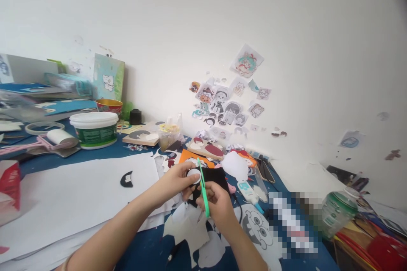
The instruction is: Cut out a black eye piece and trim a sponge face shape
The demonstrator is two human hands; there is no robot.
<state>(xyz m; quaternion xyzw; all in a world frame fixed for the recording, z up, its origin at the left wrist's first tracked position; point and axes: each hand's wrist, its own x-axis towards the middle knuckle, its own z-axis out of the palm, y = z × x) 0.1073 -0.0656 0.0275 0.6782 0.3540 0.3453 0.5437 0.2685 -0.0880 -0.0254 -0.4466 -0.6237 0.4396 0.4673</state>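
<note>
Near the middle of the desk my left hand (182, 178) pinches a small round piece of white paper (193, 176) with black around its edge. My right hand (218, 203) is closed on green-handled scissors (204, 190), which stand nearly upright beside the round piece. Whether the blades touch the paper I cannot tell. Behind the hands lies black paper (216, 178), with an orange sheet (187, 156) just beyond. Cut white scraps (187, 228) lie beneath my hands. A black curved cutout (127, 179) rests on the large white sheet (79, 190) to the left.
A white-lidded green tub (93, 131) stands at the back left, near a pink-handled roller (60, 137). A cartoon face drawing (259, 226) lies on the right, below a white and blue glue-like tool (249, 194). A green-labelled bottle (338, 211) stands at far right. Stickers (219, 99) cover the wall.
</note>
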